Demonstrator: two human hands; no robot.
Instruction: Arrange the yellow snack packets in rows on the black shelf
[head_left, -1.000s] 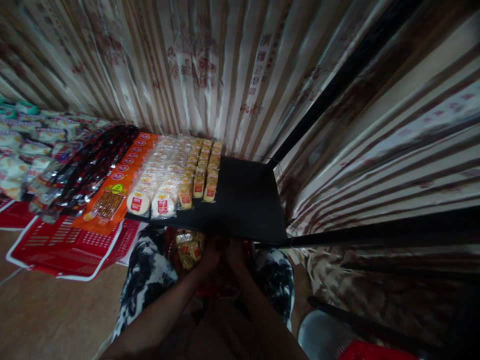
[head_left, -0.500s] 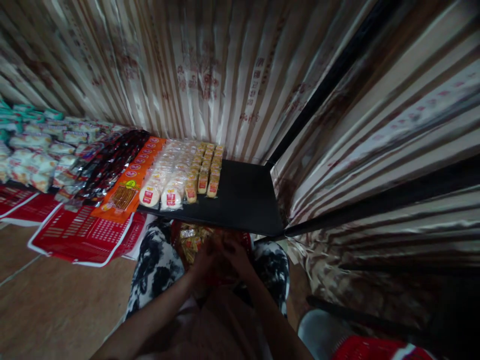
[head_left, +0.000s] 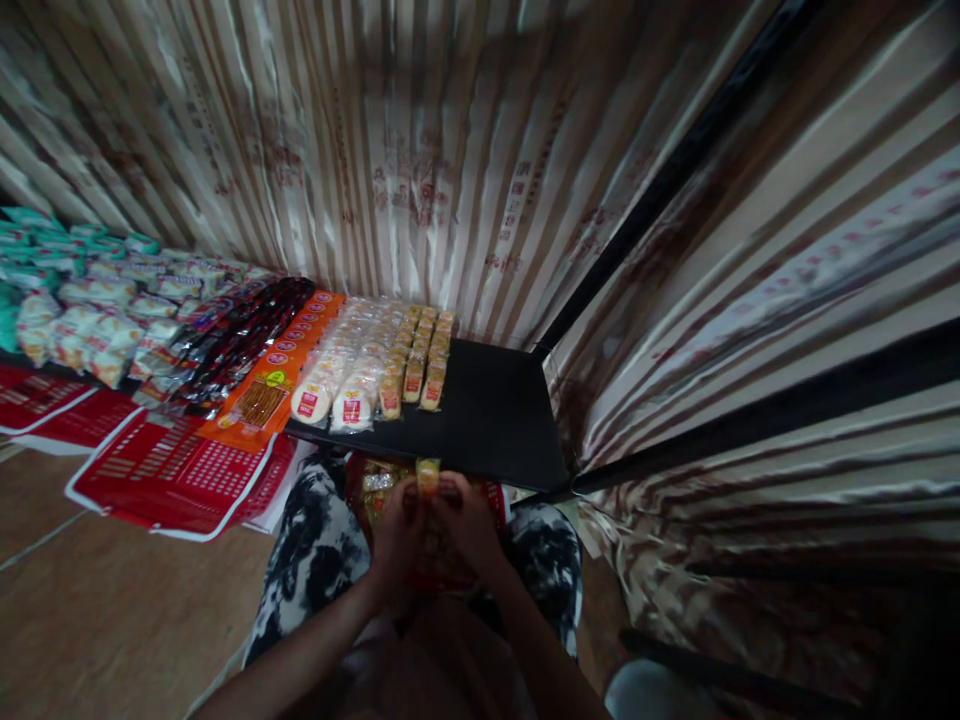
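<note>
Between my two hands, just below the front edge of the black shelf (head_left: 502,405), is a small yellow wrapped snack (head_left: 428,474). My left hand (head_left: 397,520) grips it from the left and my right hand (head_left: 466,518) from the right, fingers curled in. Both hands are over a red basket (head_left: 493,497) between my knees. Inside it lie similar yellow wrapped snacks (head_left: 377,482), partly hidden by my hands. Up on the shelf, matching yellow packs (head_left: 435,375) stand in neat rows beside rows of round white wrapped cakes (head_left: 351,408).
Left along the shelf lie an orange snack bag (head_left: 262,400), dark glossy packets (head_left: 240,345), white packets (head_left: 97,335) and green packets (head_left: 45,245). Red bags (head_left: 172,475) hang below. A pleated curtain (head_left: 420,130) runs behind, with black frame bars (head_left: 765,415) at right.
Both hands have come up slightly from the basket, and the yellow wrapped snack now shows between them. The view has shifted a little, so the shelf appears lower.
</note>
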